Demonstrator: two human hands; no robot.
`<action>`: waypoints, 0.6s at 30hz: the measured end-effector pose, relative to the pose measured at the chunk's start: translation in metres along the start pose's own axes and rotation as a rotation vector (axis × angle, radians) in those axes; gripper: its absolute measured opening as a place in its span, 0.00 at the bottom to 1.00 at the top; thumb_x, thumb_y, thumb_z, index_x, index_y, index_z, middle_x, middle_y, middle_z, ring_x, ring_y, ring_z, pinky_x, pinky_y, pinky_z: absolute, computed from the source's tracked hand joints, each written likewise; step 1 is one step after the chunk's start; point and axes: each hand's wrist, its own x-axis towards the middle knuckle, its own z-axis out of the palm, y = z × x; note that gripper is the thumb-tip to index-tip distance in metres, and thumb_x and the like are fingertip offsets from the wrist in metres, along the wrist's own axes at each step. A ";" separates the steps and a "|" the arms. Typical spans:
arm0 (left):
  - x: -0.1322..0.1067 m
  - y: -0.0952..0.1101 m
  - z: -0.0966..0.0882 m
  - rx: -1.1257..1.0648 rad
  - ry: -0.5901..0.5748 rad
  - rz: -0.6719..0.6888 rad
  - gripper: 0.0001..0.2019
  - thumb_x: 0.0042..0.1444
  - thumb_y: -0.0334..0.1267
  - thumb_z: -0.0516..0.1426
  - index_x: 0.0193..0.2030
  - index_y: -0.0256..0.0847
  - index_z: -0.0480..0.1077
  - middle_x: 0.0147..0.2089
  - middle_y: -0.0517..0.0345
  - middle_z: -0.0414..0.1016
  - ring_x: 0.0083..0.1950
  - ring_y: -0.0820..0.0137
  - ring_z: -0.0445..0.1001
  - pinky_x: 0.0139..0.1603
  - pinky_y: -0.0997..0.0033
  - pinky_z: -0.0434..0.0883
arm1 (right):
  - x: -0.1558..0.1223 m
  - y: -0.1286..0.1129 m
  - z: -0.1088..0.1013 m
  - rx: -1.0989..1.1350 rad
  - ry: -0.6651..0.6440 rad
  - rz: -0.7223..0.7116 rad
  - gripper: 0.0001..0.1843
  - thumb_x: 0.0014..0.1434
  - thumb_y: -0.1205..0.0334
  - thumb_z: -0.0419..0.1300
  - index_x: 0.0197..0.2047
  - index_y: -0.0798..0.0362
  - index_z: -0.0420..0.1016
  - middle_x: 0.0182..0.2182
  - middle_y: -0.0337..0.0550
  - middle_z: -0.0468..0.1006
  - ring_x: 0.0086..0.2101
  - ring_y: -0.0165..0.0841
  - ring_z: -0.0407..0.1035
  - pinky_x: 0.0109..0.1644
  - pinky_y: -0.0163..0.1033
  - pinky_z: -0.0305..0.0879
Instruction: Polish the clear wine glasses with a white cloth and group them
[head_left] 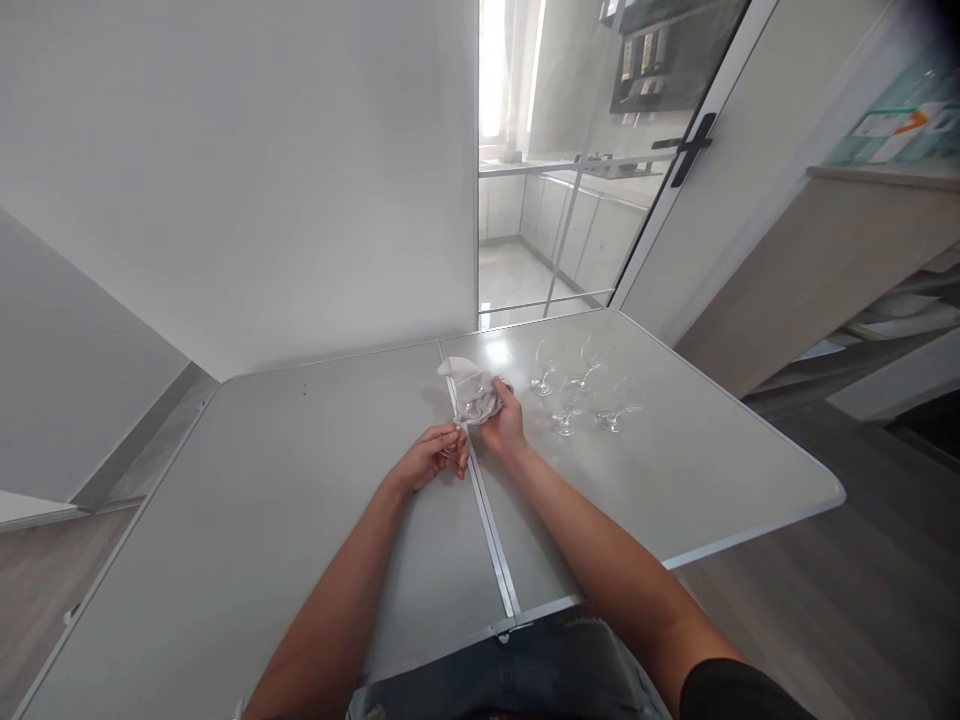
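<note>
Over the table's middle seam, my left hand (439, 453) is closed around the stem and foot of a clear stemmed glass (470, 402). The glass tilts, its bowl pointing away from me. My right hand (504, 420) is wrapped round a pale cloth (484, 408), which lies against the bowl. A white flap of the cloth sticks out beyond the glass. Part of the bowl is hidden by the cloth and the fingers. To the right of my right hand stand several more clear stemmed glasses (565, 424), upright on the table.
The pale folding table (360, 400) has a metal seam and metal edging. A white wall (337, 180) rises behind it. A glazed door (555, 200) with a black handle (691, 150) stands beyond, and wooden shelves (847, 240) are at the right.
</note>
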 end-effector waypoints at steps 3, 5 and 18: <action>0.002 -0.003 -0.002 -0.008 0.017 0.047 0.17 0.62 0.50 0.59 0.33 0.37 0.64 0.29 0.51 0.75 0.29 0.66 0.76 0.28 0.68 0.76 | -0.002 0.003 0.002 0.000 -0.016 0.061 0.09 0.57 0.56 0.65 0.35 0.53 0.75 0.31 0.36 0.78 0.31 0.29 0.73 0.36 0.34 0.72; 0.002 -0.004 -0.004 -0.037 0.024 0.077 0.18 0.62 0.51 0.59 0.33 0.37 0.64 0.28 0.51 0.75 0.28 0.65 0.76 0.27 0.68 0.76 | -0.005 0.005 0.003 -0.031 -0.057 0.103 0.08 0.57 0.57 0.64 0.34 0.53 0.75 0.29 0.37 0.78 0.29 0.30 0.73 0.35 0.35 0.72; 0.007 -0.009 -0.006 -0.017 0.128 0.071 0.20 0.58 0.53 0.61 0.32 0.36 0.66 0.26 0.54 0.72 0.22 0.70 0.71 0.22 0.67 0.76 | -0.011 0.001 0.005 -0.093 -0.201 0.119 0.19 0.56 0.50 0.69 0.46 0.46 0.70 0.34 0.35 0.78 0.34 0.32 0.75 0.36 0.36 0.74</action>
